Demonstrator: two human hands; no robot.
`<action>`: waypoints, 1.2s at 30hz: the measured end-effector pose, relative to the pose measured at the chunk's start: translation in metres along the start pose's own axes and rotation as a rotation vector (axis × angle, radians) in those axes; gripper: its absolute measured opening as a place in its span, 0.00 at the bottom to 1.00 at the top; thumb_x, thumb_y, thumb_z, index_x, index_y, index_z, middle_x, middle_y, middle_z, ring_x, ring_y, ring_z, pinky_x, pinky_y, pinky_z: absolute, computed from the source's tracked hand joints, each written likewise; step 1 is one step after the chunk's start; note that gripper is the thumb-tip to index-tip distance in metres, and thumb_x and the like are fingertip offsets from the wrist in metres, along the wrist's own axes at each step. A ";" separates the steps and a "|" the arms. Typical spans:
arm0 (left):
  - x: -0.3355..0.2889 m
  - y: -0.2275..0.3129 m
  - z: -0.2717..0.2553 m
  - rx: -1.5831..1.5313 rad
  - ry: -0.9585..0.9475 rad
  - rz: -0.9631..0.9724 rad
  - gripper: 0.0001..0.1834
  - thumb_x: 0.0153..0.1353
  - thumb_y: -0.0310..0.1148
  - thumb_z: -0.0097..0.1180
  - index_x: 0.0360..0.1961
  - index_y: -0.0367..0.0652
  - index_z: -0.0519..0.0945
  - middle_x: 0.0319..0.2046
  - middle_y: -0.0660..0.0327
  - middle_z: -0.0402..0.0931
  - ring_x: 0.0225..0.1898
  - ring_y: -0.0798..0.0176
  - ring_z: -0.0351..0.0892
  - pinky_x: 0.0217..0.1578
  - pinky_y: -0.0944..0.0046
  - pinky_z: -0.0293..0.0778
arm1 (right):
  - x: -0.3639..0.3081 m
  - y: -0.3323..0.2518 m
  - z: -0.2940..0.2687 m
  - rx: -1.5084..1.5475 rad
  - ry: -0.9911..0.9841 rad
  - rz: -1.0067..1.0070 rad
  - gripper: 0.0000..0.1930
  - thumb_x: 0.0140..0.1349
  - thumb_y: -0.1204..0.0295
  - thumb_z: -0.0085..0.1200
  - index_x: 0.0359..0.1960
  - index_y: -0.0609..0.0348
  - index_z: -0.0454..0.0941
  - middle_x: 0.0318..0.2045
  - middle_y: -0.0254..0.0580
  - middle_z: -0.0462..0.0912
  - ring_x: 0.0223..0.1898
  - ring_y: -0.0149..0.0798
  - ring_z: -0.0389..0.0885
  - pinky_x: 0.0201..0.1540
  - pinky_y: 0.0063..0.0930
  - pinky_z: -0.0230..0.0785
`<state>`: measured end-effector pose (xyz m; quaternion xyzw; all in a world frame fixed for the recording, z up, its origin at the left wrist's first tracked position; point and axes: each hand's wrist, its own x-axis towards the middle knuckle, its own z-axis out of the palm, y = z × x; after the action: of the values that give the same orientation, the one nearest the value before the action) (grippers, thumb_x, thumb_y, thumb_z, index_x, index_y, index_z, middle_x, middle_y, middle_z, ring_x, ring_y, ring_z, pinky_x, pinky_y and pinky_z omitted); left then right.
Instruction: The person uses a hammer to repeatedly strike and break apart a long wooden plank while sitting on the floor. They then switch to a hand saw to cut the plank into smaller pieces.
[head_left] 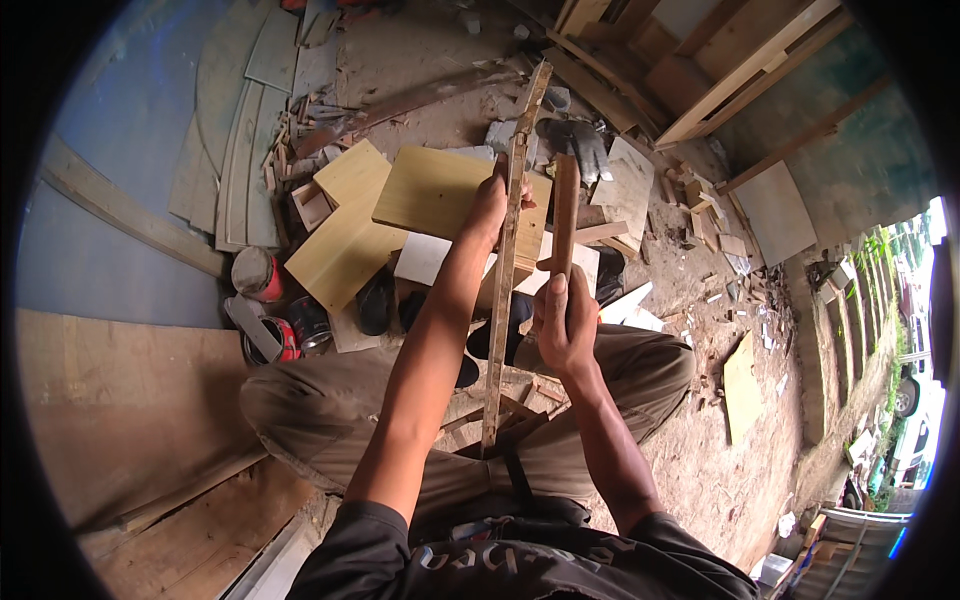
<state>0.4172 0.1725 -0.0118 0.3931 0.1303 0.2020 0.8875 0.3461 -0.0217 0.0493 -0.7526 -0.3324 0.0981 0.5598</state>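
Note:
My left hand point(488, 208) grips a long wooden board point(508, 260), seen nearly edge-on, with fingertips showing past its right side. The board stands tall between my legs, its near end by my lap and its far end pointing away. In my right hand point(568, 325) is a short, flat-sided wooden bar point(566, 215), which sticks up from the fist just right of the board. Behind my left hand lies a yellowish wooden panel point(425, 190), partly hidden by that hand and the long board.
More yellowish panels point(345, 250) lie left of centre, beside paint cans point(257, 275). Thin sheets point(255, 150) lean at the far left. Wood scraps and offcuts litter the dirt floor point(690, 400). A wooden frame point(750, 75) stands at the upper right, and a loose yellow piece point(741, 390) lies right.

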 end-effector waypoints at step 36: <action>0.008 -0.007 -0.011 -0.106 -0.166 -0.042 0.30 0.70 0.63 0.34 0.26 0.48 0.67 0.22 0.67 0.66 0.25 0.65 0.68 0.33 0.64 0.69 | 0.003 0.025 -0.009 -0.105 0.020 0.045 0.21 0.75 0.56 0.36 0.43 0.64 0.72 0.16 0.35 0.68 0.18 0.30 0.68 0.22 0.29 0.60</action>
<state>0.4216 0.1793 -0.0246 0.3581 0.0537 0.1566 0.9189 0.3627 -0.0305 0.0309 -0.7893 -0.3145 0.0856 0.5204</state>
